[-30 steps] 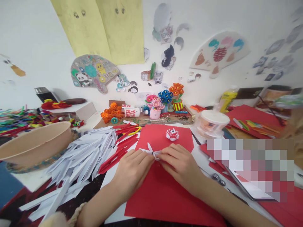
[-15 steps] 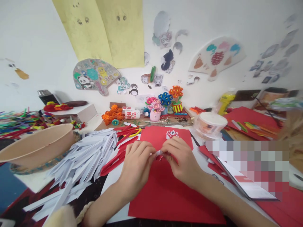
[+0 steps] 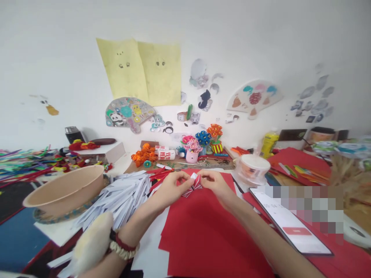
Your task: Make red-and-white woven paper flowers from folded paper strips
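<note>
My left hand (image 3: 173,188) and my right hand (image 3: 216,186) meet above the red paper sheets (image 3: 208,235). Between their fingertips is a small folded paper piece (image 3: 193,186) with red and white stripes and a white tip. The fingers of both hands are pinched on its two sides, and they hide part of it. Left of the hands lies a heap of white folded paper strips (image 3: 124,197). Some red paper strips (image 3: 158,175) are close behind my left hand. A scrunchie (image 3: 123,251) is round my left wrist.
At the left stands a beige oval basin (image 3: 65,193). A phone (image 3: 292,224) lies at the right, partly blurred out. Behind are a round plastic tub (image 3: 253,168), craft flowers in a pink pot (image 3: 191,156) and a yellow bottle (image 3: 268,144).
The view has tilted upward. Earlier my fingers pinched a small whitish piece, with a red-and-white piece beyond them on the red sheet; now a striped red-and-white piece shows between my hands.
</note>
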`<state>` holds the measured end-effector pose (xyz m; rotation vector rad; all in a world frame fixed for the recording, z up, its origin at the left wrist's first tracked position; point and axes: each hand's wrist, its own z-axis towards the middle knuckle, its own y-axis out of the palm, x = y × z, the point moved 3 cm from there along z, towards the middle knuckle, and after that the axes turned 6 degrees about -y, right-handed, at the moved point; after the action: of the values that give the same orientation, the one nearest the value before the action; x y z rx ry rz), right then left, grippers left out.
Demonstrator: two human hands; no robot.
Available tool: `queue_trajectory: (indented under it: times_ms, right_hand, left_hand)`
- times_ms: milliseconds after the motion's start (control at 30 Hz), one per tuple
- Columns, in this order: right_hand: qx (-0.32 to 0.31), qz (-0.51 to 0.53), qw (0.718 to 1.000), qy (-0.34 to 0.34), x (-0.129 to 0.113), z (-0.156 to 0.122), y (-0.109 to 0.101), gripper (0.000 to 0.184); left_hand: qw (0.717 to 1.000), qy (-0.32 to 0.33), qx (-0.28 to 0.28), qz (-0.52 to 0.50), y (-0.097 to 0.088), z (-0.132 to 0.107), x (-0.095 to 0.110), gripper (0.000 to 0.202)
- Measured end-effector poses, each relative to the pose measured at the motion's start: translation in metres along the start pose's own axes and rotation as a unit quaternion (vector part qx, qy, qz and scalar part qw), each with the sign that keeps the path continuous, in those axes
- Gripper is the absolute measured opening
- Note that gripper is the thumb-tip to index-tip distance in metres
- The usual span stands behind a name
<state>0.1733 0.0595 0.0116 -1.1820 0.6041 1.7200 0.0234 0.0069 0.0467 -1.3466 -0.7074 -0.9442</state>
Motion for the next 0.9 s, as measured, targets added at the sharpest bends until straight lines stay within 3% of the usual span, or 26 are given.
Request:
queue_trajectory:
  times_ms: [300,533,700,900]
  right_hand:
    - [0.036,-0.096,0.995,-0.01,0.005,-0.009,-0.002,0.03]
    - [0.029,-0.051,0.998,0.012,0.009,-0.014,-0.002,0.024]
    - [0.025,0.059,0.995,0.07,0.012,-0.017,0.002,0.026]
    - [0.011,0.145,0.986,0.075,0.015,-0.022,0.01,0.029]
  left_hand:
    - [0.988,0.092,0.096,0.078,0.009,-0.002,-0.015,0.018]
    - [0.978,0.131,0.141,0.085,0.017,-0.006,-0.019,0.011]
    - [0.984,0.124,0.103,0.075,0.023,-0.009,-0.019,0.014]
    - [0.993,0.082,0.051,0.073,0.025,-0.009,-0.029,0.024]
